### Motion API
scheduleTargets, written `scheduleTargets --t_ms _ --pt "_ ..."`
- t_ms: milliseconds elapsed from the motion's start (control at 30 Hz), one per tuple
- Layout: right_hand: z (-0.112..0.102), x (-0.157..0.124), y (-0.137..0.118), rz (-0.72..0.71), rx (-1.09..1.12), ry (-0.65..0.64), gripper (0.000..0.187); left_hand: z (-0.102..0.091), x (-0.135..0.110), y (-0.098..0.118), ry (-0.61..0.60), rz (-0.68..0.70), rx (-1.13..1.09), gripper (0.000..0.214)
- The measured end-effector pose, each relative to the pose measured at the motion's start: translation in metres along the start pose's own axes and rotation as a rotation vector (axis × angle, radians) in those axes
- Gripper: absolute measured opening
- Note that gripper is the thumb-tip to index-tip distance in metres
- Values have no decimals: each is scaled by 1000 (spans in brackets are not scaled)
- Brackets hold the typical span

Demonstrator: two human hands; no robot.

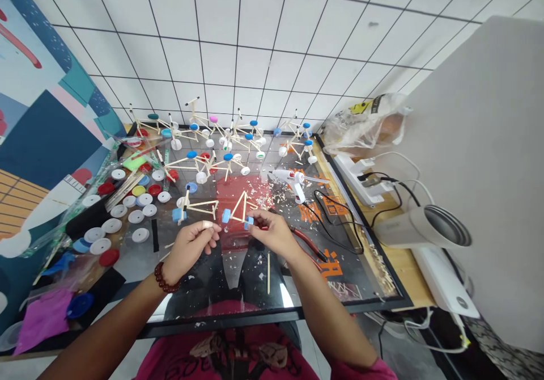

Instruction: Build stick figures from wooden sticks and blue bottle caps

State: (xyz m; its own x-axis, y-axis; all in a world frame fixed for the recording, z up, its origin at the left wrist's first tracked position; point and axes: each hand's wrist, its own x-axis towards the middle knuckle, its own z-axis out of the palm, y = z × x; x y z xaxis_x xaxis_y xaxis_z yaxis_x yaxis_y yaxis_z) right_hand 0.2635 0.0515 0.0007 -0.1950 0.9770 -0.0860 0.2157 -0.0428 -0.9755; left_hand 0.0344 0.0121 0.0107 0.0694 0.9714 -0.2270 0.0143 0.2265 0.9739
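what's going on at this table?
A person's right hand holds a small wooden-stick frame by one of its blue pieces. The left hand is beside it; whether it pinches anything is unclear. A glue gun lies to the right, and several similar stick models stand farther back.

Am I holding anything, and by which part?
Your right hand holds the stick frame by its right-hand blue block; whether your left hand holds anything, I can't tell.
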Motion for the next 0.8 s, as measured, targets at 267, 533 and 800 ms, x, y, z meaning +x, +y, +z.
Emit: scheduleTargets --t_ms 267,533,800 --pt "-5 -2 -1 -46 -366 40 35 -8 2 3 -11 11 90 31" --pt "-1 -6 -6 -147 -322 42 30 1 -7 16 127 348 368 20" --pt "-4 -11 -15 -254 -245 -83 26 16 -8 -3 76 171 211 55"
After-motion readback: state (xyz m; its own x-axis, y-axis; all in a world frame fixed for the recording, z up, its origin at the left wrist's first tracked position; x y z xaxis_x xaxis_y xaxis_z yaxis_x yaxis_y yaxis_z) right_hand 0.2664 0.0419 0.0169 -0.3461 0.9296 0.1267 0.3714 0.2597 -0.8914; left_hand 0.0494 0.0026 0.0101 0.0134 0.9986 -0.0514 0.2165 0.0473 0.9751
